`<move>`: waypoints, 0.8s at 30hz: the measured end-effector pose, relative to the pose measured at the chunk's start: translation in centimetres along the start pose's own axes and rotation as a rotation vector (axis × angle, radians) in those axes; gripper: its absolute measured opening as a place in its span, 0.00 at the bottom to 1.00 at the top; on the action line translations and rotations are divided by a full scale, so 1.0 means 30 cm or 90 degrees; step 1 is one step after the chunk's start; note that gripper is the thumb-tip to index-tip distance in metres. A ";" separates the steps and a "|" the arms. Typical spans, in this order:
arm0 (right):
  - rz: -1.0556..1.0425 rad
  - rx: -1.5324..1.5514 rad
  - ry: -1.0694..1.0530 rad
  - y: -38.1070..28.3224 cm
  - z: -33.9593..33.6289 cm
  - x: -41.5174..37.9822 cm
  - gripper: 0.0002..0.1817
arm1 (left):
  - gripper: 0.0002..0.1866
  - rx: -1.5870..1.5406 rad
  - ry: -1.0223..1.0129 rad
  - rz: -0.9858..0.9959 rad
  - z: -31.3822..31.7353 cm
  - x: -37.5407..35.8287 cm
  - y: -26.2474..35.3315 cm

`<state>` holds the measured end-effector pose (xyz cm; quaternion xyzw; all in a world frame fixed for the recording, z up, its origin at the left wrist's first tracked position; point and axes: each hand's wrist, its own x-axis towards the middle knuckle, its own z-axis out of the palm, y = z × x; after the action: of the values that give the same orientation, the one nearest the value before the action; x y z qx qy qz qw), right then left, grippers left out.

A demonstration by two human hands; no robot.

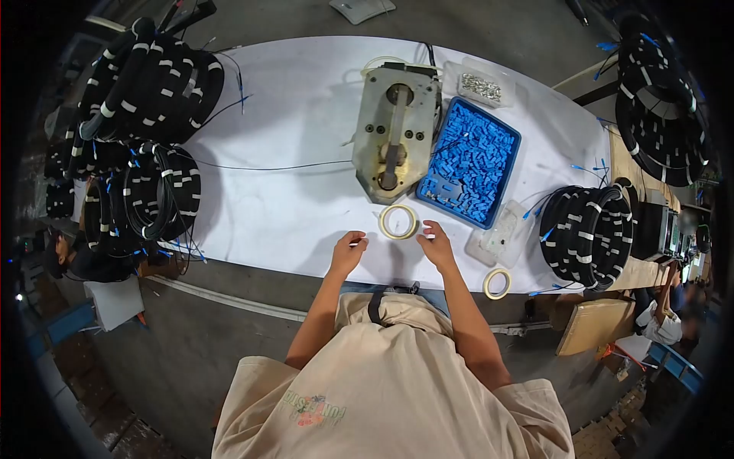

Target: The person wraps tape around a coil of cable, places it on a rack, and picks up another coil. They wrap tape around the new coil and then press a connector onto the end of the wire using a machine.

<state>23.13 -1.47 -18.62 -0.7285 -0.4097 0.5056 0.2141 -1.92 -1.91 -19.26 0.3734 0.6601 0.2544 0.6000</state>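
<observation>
Tape roll (pixel 398 236) flat on surface (pixel 290 222), just in front of machine (pixel 375 122), between your hands. R hand (pixel 434 243) nearest it: grip part-curled, small gap thumb to fingers, nothing seen in it. L hand (pixel 350 251) curled w/ fingers bunched; can't tell if it's pinching anything. Risks: R hand swinging out could clip blue tray (pixel 505 182) & spill connectors (pixel 478 149). Spare roll (pixel 486 284) sits at front edge; a forearm brush might drop it. Wire (pixel 267 167) runs L coil (pixel 183 191) to machine; L arm reaching fwd could snag it.
</observation>
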 end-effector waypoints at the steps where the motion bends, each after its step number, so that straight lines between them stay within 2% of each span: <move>1: 0.002 0.000 0.002 0.009 0.037 0.016 0.28 | 0.17 -0.005 -0.003 -0.003 -0.005 0.010 -0.006; 2: -0.061 -0.039 0.057 0.019 0.072 0.030 0.28 | 0.22 -0.004 -0.026 -0.014 -0.008 0.022 -0.012; 4: -0.178 -0.111 0.135 0.011 0.128 0.054 0.30 | 0.23 0.006 -0.058 0.005 0.005 0.043 -0.007; 7: -0.089 -0.191 0.150 -0.023 0.190 0.048 0.32 | 0.23 0.026 -0.118 0.037 0.040 0.079 -0.033; 9: -0.111 -0.164 0.151 -0.025 0.225 0.034 0.32 | 0.20 0.085 -0.169 0.071 0.051 0.106 -0.039; 11: -0.140 -0.162 0.256 -0.017 0.254 0.008 0.31 | 0.18 0.105 -0.174 0.060 0.049 0.095 -0.038; 14: -0.172 -0.147 0.244 0.046 0.252 0.001 0.30 | 0.20 0.139 -0.163 0.129 0.055 0.080 -0.038; 15: -0.162 -0.142 0.258 0.053 0.242 -0.015 0.30 | 0.24 0.180 -0.156 0.170 0.054 0.064 -0.025; 16: -0.151 -0.096 0.238 0.049 0.226 -0.035 0.30 | 0.28 0.219 -0.155 0.216 0.061 0.057 -0.022; 18: -0.114 -0.019 0.223 0.057 0.176 -0.081 0.28 | 0.28 0.198 -0.199 0.241 0.080 0.046 -0.023; 20: -0.096 0.034 0.251 0.078 0.121 -0.138 0.27 | 0.28 0.180 -0.254 0.267 0.126 0.024 0.004; 22: -0.085 0.091 0.277 0.112 0.063 -0.197 0.26 | 0.28 0.240 -0.260 0.225 0.178 -0.022 0.072; 24: -0.045 0.179 0.301 0.143 0.014 -0.245 0.26 | 0.28 0.308 -0.304 0.263 0.253 -0.038 0.086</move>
<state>23.27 -9.94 -17.79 -0.7747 -0.2989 0.3658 0.4204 6.02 -2.16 -17.71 0.6777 0.4536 0.1132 0.5676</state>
